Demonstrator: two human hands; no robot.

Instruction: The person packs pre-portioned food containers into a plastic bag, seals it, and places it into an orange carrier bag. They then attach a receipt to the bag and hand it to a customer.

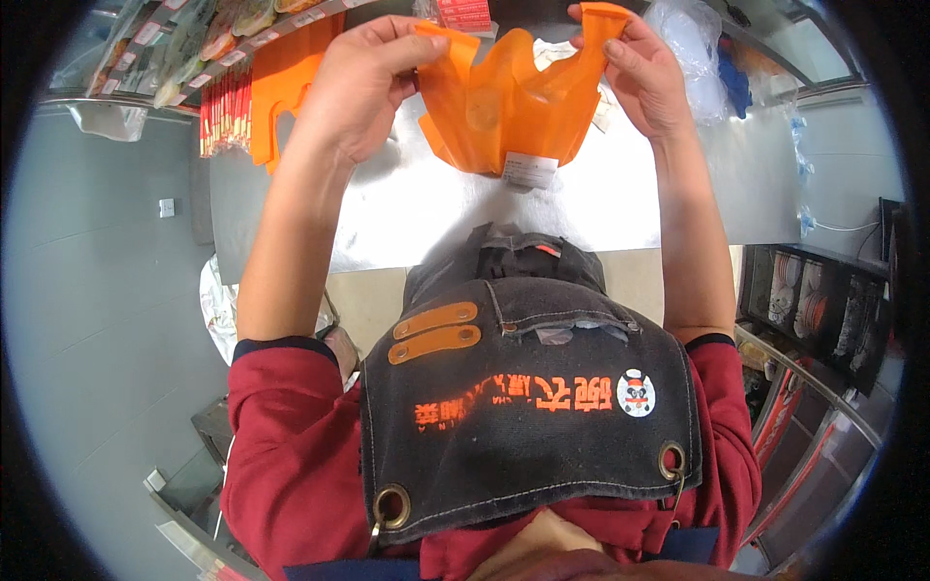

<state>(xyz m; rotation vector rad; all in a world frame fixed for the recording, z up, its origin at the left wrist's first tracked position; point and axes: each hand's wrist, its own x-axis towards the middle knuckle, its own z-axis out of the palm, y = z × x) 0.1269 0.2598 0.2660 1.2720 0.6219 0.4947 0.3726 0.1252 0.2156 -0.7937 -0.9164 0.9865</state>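
An orange bag (pixel 501 109) hangs spread between my two hands above the metal table, with a round shape showing faintly inside it. My left hand (pixel 367 80) pinches the bag's left handle between thumb and fingers. On the other side, my right hand (pixel 643 76) grips the right handle. A white paper slip (pixel 530 170) with writing is at the front of the bag's lower edge. The bag hides part of the white paper behind it.
The stainless steel table (pixel 407 218) lies below. Red-and-cream paper-wrapped chopsticks (pixel 227 112) and more orange bags (pixel 287 72) hang at the left, under a shelf of packaged food (pixel 218 36). Clear plastic wrapping (pixel 686 54) is at the back right. A dark rack (pixel 814 298) stands on the right.
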